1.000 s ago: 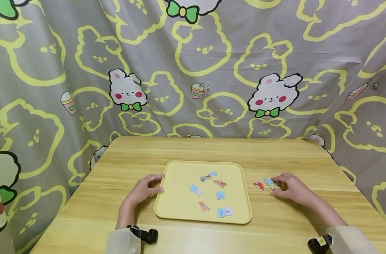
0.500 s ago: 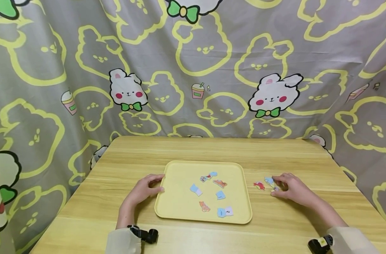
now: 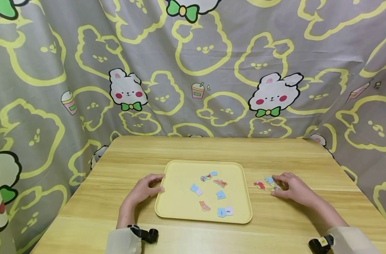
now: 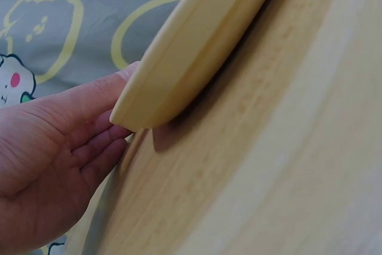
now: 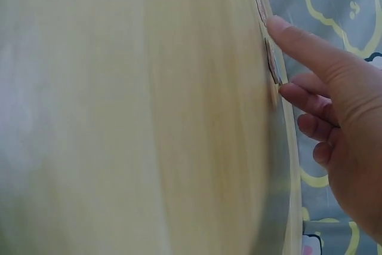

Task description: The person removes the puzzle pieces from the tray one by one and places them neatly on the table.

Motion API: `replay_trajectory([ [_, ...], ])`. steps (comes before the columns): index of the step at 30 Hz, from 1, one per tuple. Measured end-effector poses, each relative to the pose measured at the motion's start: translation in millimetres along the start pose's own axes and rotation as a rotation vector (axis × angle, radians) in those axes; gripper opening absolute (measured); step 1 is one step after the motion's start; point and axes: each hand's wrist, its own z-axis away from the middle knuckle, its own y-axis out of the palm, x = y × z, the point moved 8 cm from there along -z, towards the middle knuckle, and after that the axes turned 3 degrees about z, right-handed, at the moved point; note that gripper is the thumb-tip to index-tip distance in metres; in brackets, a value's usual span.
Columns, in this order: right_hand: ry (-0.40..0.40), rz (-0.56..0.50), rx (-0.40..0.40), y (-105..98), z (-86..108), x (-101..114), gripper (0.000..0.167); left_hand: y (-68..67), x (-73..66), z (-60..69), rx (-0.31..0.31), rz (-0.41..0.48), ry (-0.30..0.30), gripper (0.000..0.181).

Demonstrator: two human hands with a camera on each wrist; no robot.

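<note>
In the head view, a pale yellow tray (image 3: 177,211) lies on the table with several small printed puzzle pieces on it, among them an orange one (image 3: 204,206) and a blue one (image 3: 220,194). My left hand (image 3: 143,190) holds the tray's left rim; in the left wrist view the thumb is at the rim and the other fingers lie behind it. To the right of the tray, my right hand (image 3: 292,189) pinches a blue-and-yellow puzzle piece (image 3: 269,180) on the table between thumb and index finger. A red puzzle piece (image 3: 259,185) lies just left of it.
The wooden table (image 3: 212,236) runs back to a grey curtain (image 3: 218,137) with yellow outlines and rabbit faces. Black wrist cameras sit at the left cuff (image 3: 124,241) and right cuff (image 3: 351,240).
The blue-and-yellow piece has shifted slightly under my right fingers. My left hand and the tray stay in place.
</note>
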Motion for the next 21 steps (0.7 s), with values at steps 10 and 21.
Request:
replay_trajectory([
  [10,0.018,-0.097,-0.017,0,-3.4,0,0.054,0.1,3.1,0.9,-0.009,-0.003,-0.035,0.053],
  [21,-0.053,-0.152,-0.077,2,-6.9,18,0.048,0.7,3.6,0.2,-0.007,0.003,-0.029,0.053],
])
